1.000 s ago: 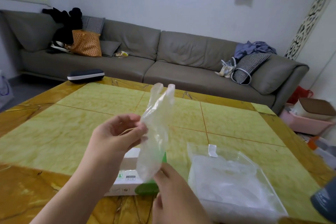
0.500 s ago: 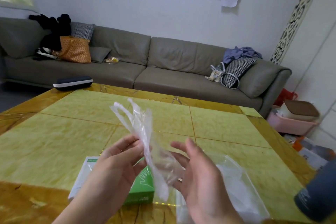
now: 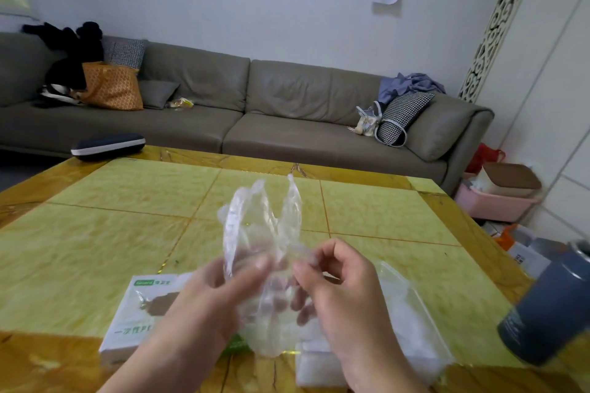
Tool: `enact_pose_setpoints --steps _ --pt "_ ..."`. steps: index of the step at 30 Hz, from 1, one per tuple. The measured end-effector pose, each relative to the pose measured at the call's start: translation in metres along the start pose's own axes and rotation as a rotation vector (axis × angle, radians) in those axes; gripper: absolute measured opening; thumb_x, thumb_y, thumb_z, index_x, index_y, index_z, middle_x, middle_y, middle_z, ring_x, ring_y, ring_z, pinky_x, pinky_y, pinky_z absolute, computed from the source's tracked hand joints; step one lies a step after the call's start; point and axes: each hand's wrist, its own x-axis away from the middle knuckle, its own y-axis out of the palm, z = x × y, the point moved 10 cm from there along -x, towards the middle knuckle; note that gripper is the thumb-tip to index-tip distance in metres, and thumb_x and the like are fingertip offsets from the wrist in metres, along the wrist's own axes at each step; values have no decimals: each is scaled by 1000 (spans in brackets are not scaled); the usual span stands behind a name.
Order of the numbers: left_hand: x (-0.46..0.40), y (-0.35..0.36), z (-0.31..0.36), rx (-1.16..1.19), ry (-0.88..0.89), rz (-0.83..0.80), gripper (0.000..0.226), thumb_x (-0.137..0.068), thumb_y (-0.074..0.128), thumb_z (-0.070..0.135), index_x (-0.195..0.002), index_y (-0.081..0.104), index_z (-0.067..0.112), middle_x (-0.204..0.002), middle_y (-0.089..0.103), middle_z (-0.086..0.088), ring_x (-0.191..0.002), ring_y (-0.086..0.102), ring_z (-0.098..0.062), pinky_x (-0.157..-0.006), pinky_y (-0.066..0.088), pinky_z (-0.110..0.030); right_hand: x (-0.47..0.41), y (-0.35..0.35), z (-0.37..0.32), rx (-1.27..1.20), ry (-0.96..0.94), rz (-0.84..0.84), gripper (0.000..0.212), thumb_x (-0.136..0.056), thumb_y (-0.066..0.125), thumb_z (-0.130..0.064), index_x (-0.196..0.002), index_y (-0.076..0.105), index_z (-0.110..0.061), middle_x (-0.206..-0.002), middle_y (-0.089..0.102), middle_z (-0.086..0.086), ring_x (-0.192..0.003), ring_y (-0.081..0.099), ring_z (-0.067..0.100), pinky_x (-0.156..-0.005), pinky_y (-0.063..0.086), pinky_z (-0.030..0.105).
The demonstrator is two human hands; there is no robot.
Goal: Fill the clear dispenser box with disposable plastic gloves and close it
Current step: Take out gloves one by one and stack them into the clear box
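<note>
Glove point(image 3: 261, 252) now pinched by right hand point(image 3: 338, 293) too.

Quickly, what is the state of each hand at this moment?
Left hand: holding the thin clear plastic glove between thumb and fingers.
Right hand: pinching the same glove at its upper edge.
</note>
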Motion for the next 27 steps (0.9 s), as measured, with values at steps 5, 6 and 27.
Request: enact_pose_setpoints --steps 5,6,27 --pt "2 -24 2 -184 63 258 8 -87 70 -9 -95 71 -10 -85 74 -22 -69 73 -32 -55 61 -35 -3 -6 -1 -17 7 -6 36 -97 71 -20 -72 51 -6 -66 53 16 -63 51 20 -57 43 31" --pt "3 -24 3 -201 63 255 6 -88 70 -10 -94 71 -10 -85 75 -23 -68 72 -31 -54 61 -34 -5 -10 2 -41 18 9 37 -98 71 -22 -71 51 -6 -66 51 12 -65 49 21 -60 43 35" --pt "6 -49 21 -114 79 398 29 -109 47 19 -111 70 1 -96 77 -21 -75 72 -33 -74 57 -45 -13 -33 -1 -89 -26 74 27 -108 54 -12 -89 63 5 -58 56 13 -48 56 32 -44 49 38"
